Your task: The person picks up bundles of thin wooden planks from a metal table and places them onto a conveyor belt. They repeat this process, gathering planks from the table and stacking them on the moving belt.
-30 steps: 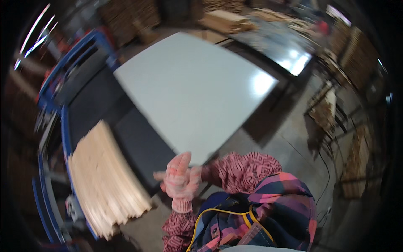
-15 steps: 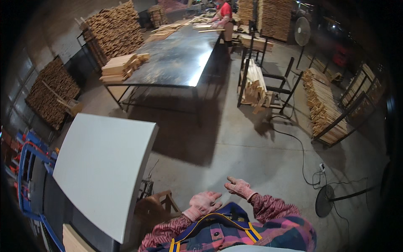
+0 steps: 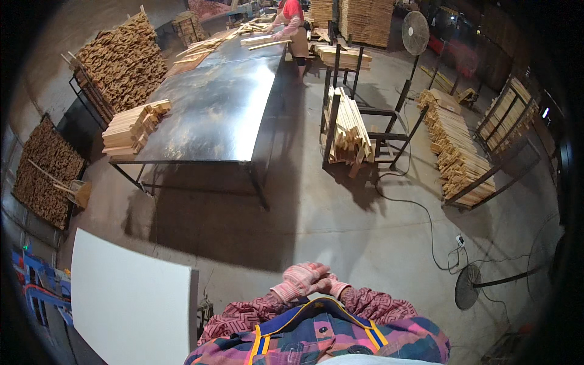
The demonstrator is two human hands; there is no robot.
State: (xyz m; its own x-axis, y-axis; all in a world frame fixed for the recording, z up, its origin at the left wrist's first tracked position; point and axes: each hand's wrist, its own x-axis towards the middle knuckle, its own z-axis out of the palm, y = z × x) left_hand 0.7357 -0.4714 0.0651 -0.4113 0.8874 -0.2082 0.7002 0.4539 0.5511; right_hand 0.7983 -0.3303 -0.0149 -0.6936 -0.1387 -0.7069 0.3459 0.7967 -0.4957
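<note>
My left hand [image 3: 299,280], in a pinkish-white knitted glove, is in front of my chest at the lower middle. Its fingers point right, stretched out, and lie against my right hand [image 3: 333,285], gloved the same way. The right hand's fingers are mostly hidden behind the left. No object shows in either hand. Patterned red sleeves cover both forearms, and a dark blue apron [image 3: 298,315] with yellow trim hangs just below the hands. To the left of them is a white board-like surface [image 3: 131,298].
Ahead stands a metal-topped table [image 3: 207,115] with a stack of wooden strips [image 3: 135,128] at its left corner. A person in red [image 3: 292,24] works at its far end. Right are a rack of wood [image 3: 350,131], a long wood pile [image 3: 459,146], a fan [image 3: 415,33], a cable [image 3: 420,204] and a round stand base [image 3: 468,287].
My hands have come together from apart, the left meeting the right. My view has swung right, so the table and white surface lie further left; the white surface also sits lower.
</note>
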